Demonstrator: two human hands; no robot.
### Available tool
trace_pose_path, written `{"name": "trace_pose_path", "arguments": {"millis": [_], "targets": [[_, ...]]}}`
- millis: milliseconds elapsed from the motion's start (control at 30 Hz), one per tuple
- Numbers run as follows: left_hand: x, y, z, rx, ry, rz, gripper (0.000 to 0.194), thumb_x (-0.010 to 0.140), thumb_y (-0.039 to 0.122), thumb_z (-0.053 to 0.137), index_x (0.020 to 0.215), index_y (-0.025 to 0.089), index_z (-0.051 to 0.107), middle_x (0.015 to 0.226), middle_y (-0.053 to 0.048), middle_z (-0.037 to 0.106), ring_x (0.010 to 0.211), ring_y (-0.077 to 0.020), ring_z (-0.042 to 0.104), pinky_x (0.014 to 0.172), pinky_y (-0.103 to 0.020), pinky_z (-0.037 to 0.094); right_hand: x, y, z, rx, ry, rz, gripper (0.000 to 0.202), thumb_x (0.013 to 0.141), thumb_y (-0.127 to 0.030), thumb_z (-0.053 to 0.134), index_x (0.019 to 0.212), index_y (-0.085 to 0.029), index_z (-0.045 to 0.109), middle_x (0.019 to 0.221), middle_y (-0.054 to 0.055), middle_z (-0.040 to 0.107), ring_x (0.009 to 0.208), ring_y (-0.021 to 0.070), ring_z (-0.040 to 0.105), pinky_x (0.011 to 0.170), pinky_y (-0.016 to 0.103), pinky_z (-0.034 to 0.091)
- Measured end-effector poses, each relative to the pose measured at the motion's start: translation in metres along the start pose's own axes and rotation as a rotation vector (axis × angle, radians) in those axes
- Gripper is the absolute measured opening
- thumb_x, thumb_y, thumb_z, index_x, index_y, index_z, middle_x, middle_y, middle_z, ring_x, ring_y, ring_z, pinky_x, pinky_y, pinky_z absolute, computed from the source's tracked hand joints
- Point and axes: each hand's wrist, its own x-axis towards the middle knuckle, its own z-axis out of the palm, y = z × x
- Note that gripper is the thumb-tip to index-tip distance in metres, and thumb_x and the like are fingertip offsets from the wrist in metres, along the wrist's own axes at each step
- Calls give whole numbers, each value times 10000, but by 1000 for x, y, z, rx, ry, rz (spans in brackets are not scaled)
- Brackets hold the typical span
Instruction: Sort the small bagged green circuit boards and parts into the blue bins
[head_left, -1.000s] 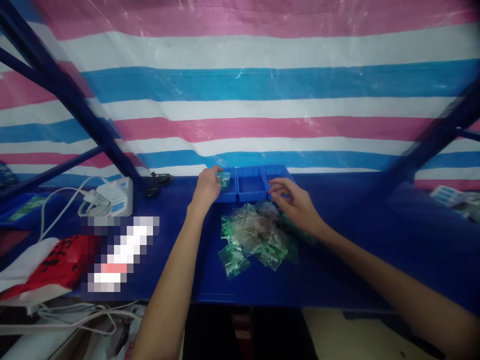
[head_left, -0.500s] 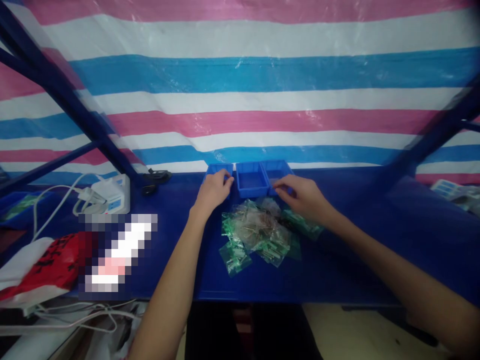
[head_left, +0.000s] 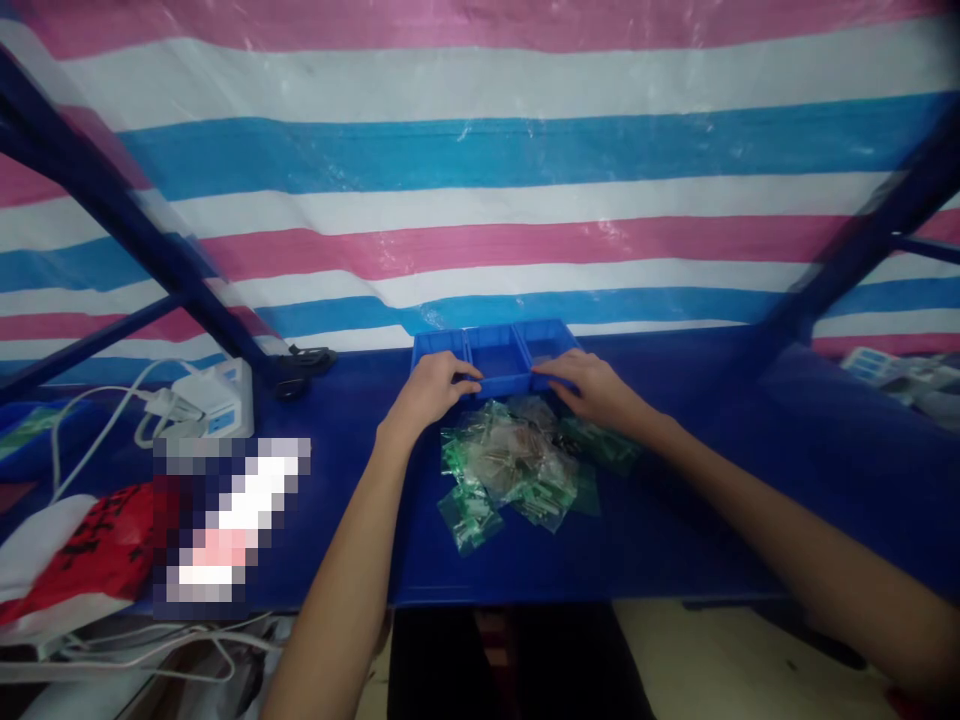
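Observation:
Three blue bins stand side by side at the back of the blue table: a left bin [head_left: 441, 342], a middle bin [head_left: 498, 360] and a right bin [head_left: 546, 338]. My left hand [head_left: 439, 388] is at the front of the left bin, its fingertips closed on the rim where it meets the middle bin. At the front of the right bin, my right hand [head_left: 589, 385] pinches the rim beside the middle bin. Just in front of the bins lies a pile of clear and green plastic packets [head_left: 517, 465], touched by neither hand.
On the left are a white power strip [head_left: 225, 400] with cables, a red and white bag [head_left: 105, 540] and a black object [head_left: 311, 360]. Blue frame posts rise on both sides. A striped sheet [head_left: 480, 160] hangs behind the table [head_left: 675, 540].
The left and middle bins now sit against each other, where a gap showed before. My left hand has moved right with its fingers on the rim, and my right hand has shifted slightly left.

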Motion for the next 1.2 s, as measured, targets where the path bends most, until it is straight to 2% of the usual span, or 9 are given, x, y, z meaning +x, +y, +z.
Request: {"name": "trace_pose_path", "arguments": {"millis": [200,333,433,533,667,833,933,1033,1200], "targets": [[1,0,0,-7,-13,43,157,893,269,667,992,249,788,880,-37,732,767,-193,653,732,-333,487,-1,0,0,-5,3,31,375,951,-211,460,1243,-280,684,1213,40,728,1118,264,629,922,449,475],[0,1,-2,-10,-35,42,152,889,268,671,987,244,784,873,-39,725,775,-189,653,736,-326,487,-2,-1,2,3,10,26,355,946,-219,484,1239,-253,682,1213,69,724,1117,281,629,922,465,476],[-1,5,-6,3,-56,5,243,866,361,702,1073,249,766,902,-46,726,795,-201,656,728,-326,489,-2,-10,2,37,96,30,340,946,-224,496,1230,-219,684,1222,106,707,1127,294,617,946,481,476],[-2,12,-8,51,20,-20,374,881,484,662,1156,240,731,900,-49,711,801,-202,642,732,-326,486,1,-29,-4,120,174,42,305,944,-231,509,1178,-203,702,1170,123,711,1065,285,629,936,462,489],[-1,26,-5,107,154,6,287,960,417,558,1059,206,726,812,-33,668,759,-178,611,711,-296,460,3,-49,-24,276,-87,-20,214,933,-236,533,1033,-210,721,896,51,735,762,188,653,729,320,500],[-1,47,12,112,128,108,252,1001,328,486,1052,195,692,822,-26,673,723,-155,612,666,-270,439,-3,-45,-41,240,-383,-63,149,880,-140,575,880,-226,697,825,19,710,716,161,643,655,270,443],[-2,56,26,143,47,175,270,1009,341,462,1051,196,685,852,-35,693,710,-156,623,617,-263,420,-8,-40,-39,115,-440,-23,151,851,-107,592,817,-228,674,857,28,701,736,172,654,627,268,421],[-4,59,32,142,-23,218,269,1007,326,451,1054,193,680,873,-37,710,678,-147,621,594,-265,413,-12,-40,-35,28,-466,-1,149,849,-106,588,850,-233,666,911,35,700,741,179,658,587,270,402],[-4,58,26,98,34,166,281,1003,347,448,1011,202,688,822,-26,708,650,-141,613,586,-269,412,-15,-43,-32,-91,-500,2,112,854,-152,613,925,-226,656,961,65,687,709,187,655,545,280,379]]}}
